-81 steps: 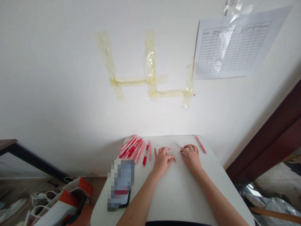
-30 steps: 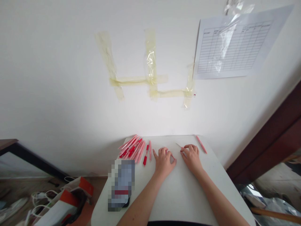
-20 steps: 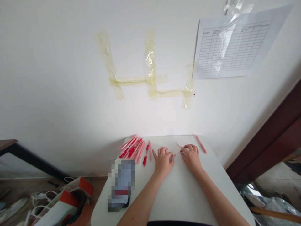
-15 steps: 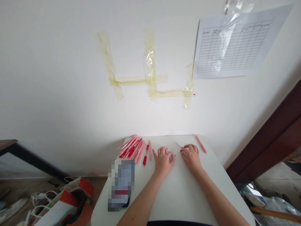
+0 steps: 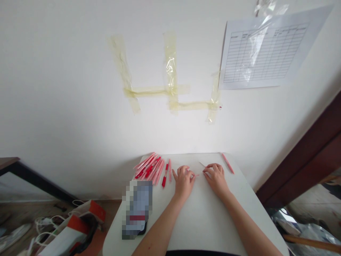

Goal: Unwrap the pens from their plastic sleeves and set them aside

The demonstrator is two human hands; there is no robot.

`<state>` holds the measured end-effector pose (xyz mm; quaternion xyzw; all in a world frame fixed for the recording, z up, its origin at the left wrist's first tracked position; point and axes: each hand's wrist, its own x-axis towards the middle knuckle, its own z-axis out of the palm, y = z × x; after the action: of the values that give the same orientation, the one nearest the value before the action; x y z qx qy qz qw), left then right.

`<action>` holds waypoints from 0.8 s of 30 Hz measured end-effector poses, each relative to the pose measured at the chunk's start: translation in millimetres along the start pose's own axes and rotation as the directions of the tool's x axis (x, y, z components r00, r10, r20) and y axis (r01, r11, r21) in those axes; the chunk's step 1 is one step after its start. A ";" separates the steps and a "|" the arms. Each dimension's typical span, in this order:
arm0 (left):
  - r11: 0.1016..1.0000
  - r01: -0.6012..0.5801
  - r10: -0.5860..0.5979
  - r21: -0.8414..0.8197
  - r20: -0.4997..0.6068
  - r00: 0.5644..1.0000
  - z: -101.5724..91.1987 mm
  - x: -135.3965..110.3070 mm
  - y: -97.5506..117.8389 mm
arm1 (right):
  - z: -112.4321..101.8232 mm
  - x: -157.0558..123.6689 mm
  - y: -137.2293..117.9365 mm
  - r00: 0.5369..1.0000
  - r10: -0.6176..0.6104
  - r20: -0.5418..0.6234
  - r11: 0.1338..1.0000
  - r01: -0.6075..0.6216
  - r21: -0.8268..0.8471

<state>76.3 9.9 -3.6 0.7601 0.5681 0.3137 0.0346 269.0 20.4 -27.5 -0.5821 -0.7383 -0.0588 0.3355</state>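
Note:
My left hand (image 5: 183,182) is closed around a pink pen part (image 5: 196,175), whose thin end sticks out to the right past the thumb; the rest is hidden by the fingers. My right hand (image 5: 217,178), close by on the right, pinches a thin pale pen refill (image 5: 201,164) that points up and left. A small gap separates the two hands, both low over the white table (image 5: 199,220). Left of my left hand lie a red pen (image 5: 164,176) and a pink pen (image 5: 169,170), side by side.
A pile of pink and red pens (image 5: 150,169) lies at the table's back left. Nearer on that side is a blurred-out phone-like object (image 5: 140,209). One pink pen (image 5: 228,163) rests at the back right. The wall (image 5: 186,135) rises behind the table.
Both hands have shifted only slightly. The fingers of my left hand have drawn in closer around the pink part, and my right fingertips have edged left.

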 end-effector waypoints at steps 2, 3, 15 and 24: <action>1.000 0.020 -0.020 -0.014 -0.018 1.000 -3.5 0.8 -0.4 | 0.3 0.3 -0.2 1.000 -0.021 0.002 0.999 0.021 0.036; 0.999 0.026 -0.026 -0.019 -0.030 0.999 -5.0 1.2 -0.9 | 0.4 0.5 -0.5 0.999 -0.032 0.000 0.998 0.032 0.052; 0.998 0.027 -0.030 -0.056 -0.058 0.998 -8.5 2.5 -4.3 | -3.8 2.2 -7.2 0.995 -0.096 -0.008 0.985 0.096 0.141; 1.000 0.007 -0.009 -0.026 -0.067 0.998 -6.5 1.4 -6.5 | -4.1 2.2 -6.5 0.994 -0.107 -0.023 0.988 0.109 0.109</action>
<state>67.8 11.5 -0.5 0.7464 0.5679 0.3460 0.0267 264.7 18.2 -21.1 -0.5212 -0.7681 -0.0411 0.3697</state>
